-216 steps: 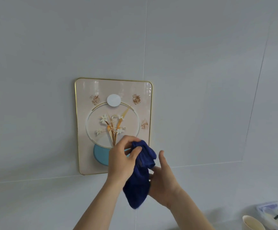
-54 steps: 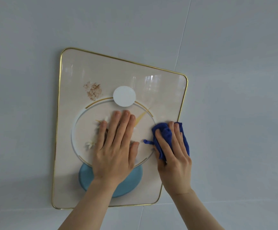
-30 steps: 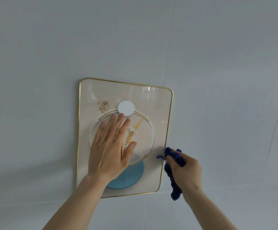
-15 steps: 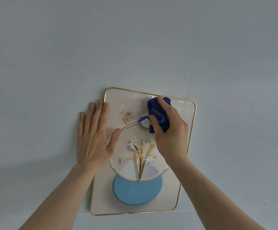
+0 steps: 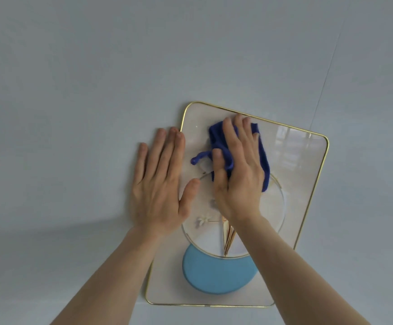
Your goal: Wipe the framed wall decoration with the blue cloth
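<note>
On the grey wall, right of centre in the view: one framed wall decoration, rectangular with rounded corners, thin gold edging, glossy cream face, hanging tilted with its top edge sloping down to the right. Motif: a large pale ring-bordered circle holding white blossoms and gold stems, overlapped at its lower edge by a light blue disc. Window reflections show in the upper right corner of the panel.

Blue cloth: dark blue, bunched, pressed flat against the upper left part of the decoration's face, one twisted tail sticking out to the left.

Right hand: palm down on the cloth, fingers extended toward the top edge, thumb tucked into a fold; pinning the cloth to the panel rather than clenching it.

Left hand: spread flat, holding nothing, lying across the frame's left edge, fingers mostly on the wall, thumb on the panel.
</note>
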Demonstrator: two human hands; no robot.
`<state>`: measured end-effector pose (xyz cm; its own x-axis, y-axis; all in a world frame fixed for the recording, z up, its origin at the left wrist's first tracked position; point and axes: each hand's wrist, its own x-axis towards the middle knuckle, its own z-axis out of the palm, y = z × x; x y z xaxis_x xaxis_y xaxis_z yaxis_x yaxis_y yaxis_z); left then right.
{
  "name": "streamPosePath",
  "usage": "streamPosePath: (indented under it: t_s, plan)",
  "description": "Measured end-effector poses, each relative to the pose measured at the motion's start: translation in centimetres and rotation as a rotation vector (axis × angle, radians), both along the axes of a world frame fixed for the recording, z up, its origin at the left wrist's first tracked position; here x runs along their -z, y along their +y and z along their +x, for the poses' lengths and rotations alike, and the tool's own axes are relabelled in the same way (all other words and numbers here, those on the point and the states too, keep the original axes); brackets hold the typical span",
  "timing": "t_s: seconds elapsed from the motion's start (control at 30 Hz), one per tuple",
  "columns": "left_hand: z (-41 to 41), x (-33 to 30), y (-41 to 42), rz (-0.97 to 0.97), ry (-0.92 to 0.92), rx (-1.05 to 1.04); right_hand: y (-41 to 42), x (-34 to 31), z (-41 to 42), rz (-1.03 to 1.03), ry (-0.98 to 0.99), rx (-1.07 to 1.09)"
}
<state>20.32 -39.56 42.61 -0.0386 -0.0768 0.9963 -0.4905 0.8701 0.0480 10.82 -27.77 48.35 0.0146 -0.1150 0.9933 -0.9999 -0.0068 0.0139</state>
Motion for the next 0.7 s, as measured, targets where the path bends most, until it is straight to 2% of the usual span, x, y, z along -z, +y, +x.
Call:
streamPosePath:
  t_s: [0.37,0.7]
  plan:
    - [0.0,-0.1,0.1,0.001,0.013,0.029,-1.2,0.4,0.9,-0.059,0.079,0.089]
    - [0.2,-0.1,0.2,-0.02,0.053,0.061,-0.8,0.6,-0.9,-0.008,0.319,0.146]
